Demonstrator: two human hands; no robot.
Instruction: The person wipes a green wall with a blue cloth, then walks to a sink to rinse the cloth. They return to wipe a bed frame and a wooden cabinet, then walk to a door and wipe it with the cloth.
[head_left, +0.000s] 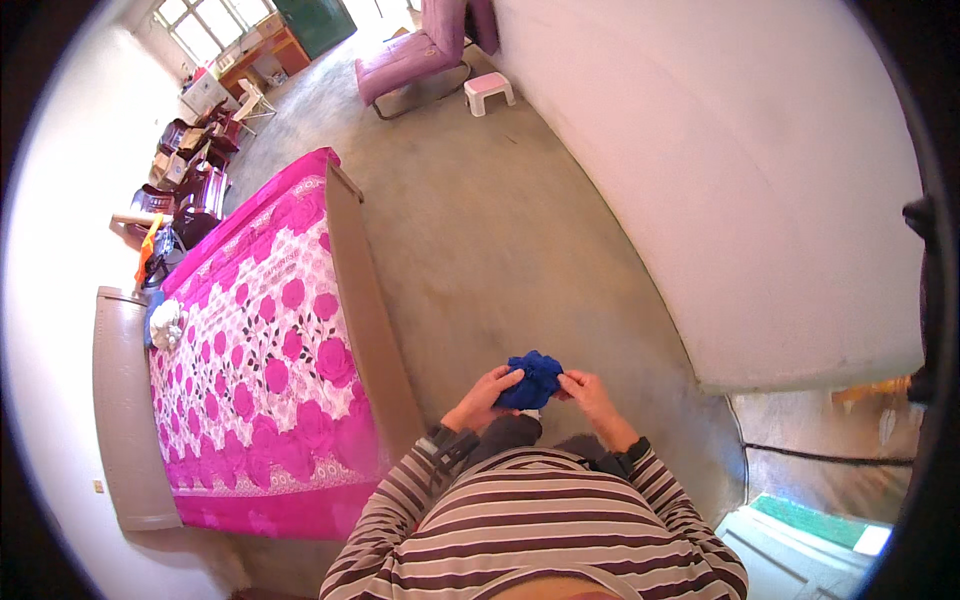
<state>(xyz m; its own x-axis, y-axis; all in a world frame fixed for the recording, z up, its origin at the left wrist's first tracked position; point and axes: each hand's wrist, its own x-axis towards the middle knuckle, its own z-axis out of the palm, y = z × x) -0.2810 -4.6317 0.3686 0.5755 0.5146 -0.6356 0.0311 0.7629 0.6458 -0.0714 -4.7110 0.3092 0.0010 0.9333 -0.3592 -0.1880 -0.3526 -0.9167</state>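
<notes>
A bunched piece of dark blue fabric (532, 381) is held in front of my waist, above the concrete floor. My left hand (484, 396) grips its left side, thumb on top. At its right edge, my right hand (589, 397) pinches the cloth between thumb and fingers. The cloth is crumpled, so I cannot tell what kind of item it is. Both wrists wear dark bands beneath striped sleeves.
To my left stands a bed (262, 360) with a pink floral sheet and a brown footboard (375, 322). A white wall (712, 172) runs along the right. Farther off are a purple lounge chair (412, 64), a pink-topped stool (490, 91) and dark wooden chairs (202, 195).
</notes>
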